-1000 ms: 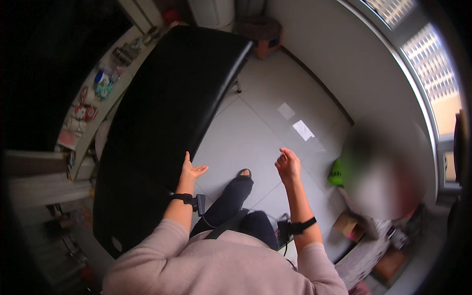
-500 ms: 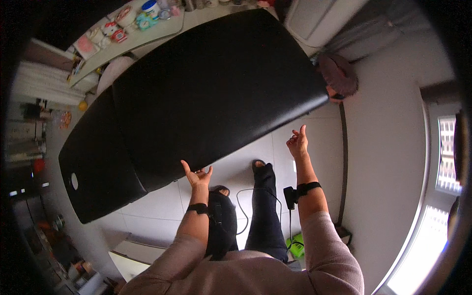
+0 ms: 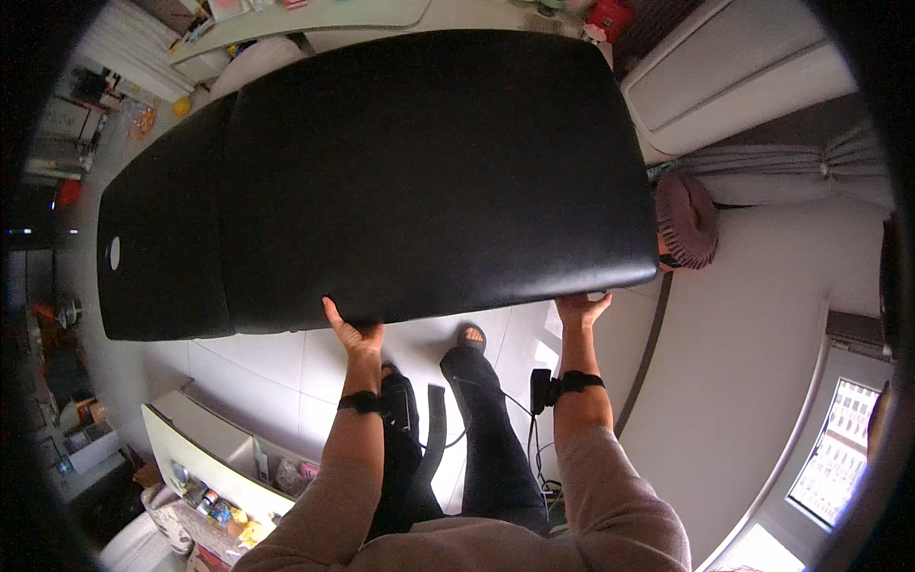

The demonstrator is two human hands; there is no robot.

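Observation:
A long black padded massage table (image 3: 429,181) spans the view in front of me, with a small oval hole near its left end. My left hand (image 3: 355,332) grips its near edge, fingers tucked beneath and thumb up against the side. Farther right along the same edge, my right hand (image 3: 581,308) also reaches under, thumb stretched out to the side. The fingers of both hands are mostly hidden by the padding. Each forearm wears a black strap with a small device (image 3: 541,389) and a cable.
A mauve ring-shaped cushion (image 3: 688,221) sits off the table's right end, near a tied grey curtain (image 3: 824,167). Behind the table runs a pale desk (image 3: 362,21). A low white cabinet (image 3: 205,434) stands at my lower left. Loose cables hang by my legs.
My right hand, apart from the table before, now holds its near edge. In view, the table has turned, its right end coming nearer and its left end going farther. My left hand stays at the edge.

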